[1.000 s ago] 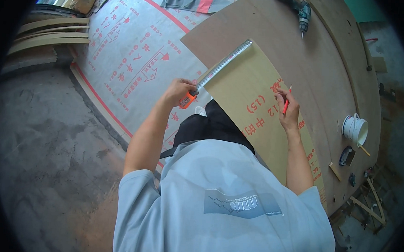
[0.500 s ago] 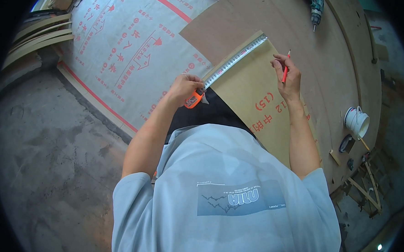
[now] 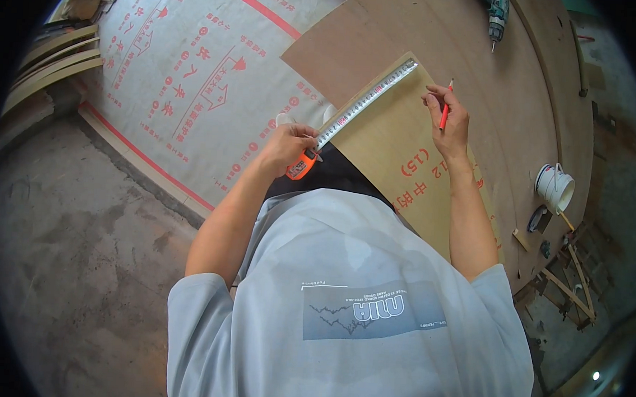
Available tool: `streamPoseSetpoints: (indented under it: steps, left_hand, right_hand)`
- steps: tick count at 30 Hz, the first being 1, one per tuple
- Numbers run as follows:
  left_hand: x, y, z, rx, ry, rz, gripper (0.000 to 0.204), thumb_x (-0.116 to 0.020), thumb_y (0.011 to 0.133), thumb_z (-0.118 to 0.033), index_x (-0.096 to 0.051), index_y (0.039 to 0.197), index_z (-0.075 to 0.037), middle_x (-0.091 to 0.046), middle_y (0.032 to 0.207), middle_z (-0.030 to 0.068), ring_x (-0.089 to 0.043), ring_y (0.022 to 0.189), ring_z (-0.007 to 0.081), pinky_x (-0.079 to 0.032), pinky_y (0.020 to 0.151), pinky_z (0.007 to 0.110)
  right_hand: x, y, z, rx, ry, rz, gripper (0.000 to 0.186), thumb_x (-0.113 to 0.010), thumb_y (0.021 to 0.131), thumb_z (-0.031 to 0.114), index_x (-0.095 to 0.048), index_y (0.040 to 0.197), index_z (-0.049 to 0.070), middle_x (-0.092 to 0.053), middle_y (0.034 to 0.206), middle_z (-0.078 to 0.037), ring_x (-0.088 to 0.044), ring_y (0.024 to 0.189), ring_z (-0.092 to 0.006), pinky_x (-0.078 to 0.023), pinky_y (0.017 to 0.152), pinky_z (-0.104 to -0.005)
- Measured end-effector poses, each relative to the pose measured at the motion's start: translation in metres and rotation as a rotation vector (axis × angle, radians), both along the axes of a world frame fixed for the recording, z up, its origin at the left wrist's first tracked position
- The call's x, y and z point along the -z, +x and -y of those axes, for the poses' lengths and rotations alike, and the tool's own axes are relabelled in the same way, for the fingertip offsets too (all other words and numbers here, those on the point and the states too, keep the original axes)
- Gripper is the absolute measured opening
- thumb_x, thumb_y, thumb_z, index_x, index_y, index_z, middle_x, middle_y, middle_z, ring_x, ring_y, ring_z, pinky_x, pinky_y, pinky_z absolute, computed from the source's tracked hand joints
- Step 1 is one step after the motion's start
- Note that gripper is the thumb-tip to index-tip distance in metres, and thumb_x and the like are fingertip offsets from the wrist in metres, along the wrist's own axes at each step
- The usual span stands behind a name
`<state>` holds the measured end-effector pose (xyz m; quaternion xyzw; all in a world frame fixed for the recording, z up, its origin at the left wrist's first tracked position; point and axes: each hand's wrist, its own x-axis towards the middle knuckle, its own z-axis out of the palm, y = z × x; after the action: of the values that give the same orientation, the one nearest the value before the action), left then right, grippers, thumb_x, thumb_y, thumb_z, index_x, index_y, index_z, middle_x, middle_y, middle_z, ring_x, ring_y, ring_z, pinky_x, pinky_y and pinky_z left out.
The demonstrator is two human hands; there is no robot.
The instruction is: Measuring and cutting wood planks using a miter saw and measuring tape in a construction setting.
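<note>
My left hand point(image 3: 290, 147) is closed round an orange tape measure point(image 3: 302, 166) at the near left corner of a tan board point(image 3: 386, 130) with red print. The pulled-out metal blade point(image 3: 370, 97) lies slantwise along the board's far left edge, its tip close to the far corner. Held upright between the fingers of my right hand point(image 3: 451, 126) is a red pencil point(image 3: 445, 112). That hand hovers over the board's right part, apart from the tape blade. Part of the tan board is hidden by my right forearm and shirt.
Under the tan board lies a larger brown sheet point(image 3: 341, 38), beside white floor covering point(image 3: 194, 84) with red print. A cordless drill point(image 3: 496, 21) lies at the far right. A white bucket point(image 3: 554, 188) sits near the right edge. Curved wooden strips point(image 3: 59, 59) are stacked far left.
The whole view has shifted slightly. Both hands keep their hold on the tape measure and the pencil, with the blade still along the board's edge. Pale foot tips now show beyond my left hand.
</note>
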<state>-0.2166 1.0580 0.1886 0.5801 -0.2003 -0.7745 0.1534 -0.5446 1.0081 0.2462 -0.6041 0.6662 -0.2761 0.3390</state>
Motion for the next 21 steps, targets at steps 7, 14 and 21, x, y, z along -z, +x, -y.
streamPoseSetpoints:
  steps: [7,14,21]
  left_hand:
    - [-0.004,-0.003,0.0,0.027,-0.023,0.027,0.013,-0.062,0.093,-0.005,-0.067,0.097,0.006,-0.067,0.08,0.0104,-0.066,0.068,0.0174,-0.054,0.064,0.03]
    - [-0.019,-0.011,0.004,0.009,0.012,0.114,0.012,-0.061,0.092,-0.004,-0.068,0.093,0.006,-0.066,0.079,0.0098,-0.063,0.067,0.0162,-0.052,0.063,0.029]
    - [-0.02,-0.011,0.004,-0.019,0.039,0.114,0.01,-0.061,0.09,-0.003,-0.068,0.092,0.005,-0.066,0.078,0.0096,-0.063,0.067,0.0164,-0.052,0.062,0.03]
  right_hand:
    - [0.005,0.001,0.01,-0.026,0.009,-0.004,0.024,-0.06,0.099,0.017,-0.064,0.113,-0.002,-0.072,0.093,-0.009,-0.069,0.088,-0.0152,-0.054,0.081,-0.0281]
    - [0.005,0.002,0.03,-0.035,-0.035,0.014,0.02,-0.062,0.097,0.019,-0.066,0.11,0.004,-0.074,0.092,-0.01,-0.072,0.088,-0.0181,-0.054,0.077,-0.0294]
    - [-0.005,0.01,0.046,0.004,0.034,0.054,0.045,-0.048,0.103,0.044,-0.066,0.113,0.004,-0.071,0.088,-0.009,-0.067,0.082,-0.0168,-0.053,0.075,-0.031]
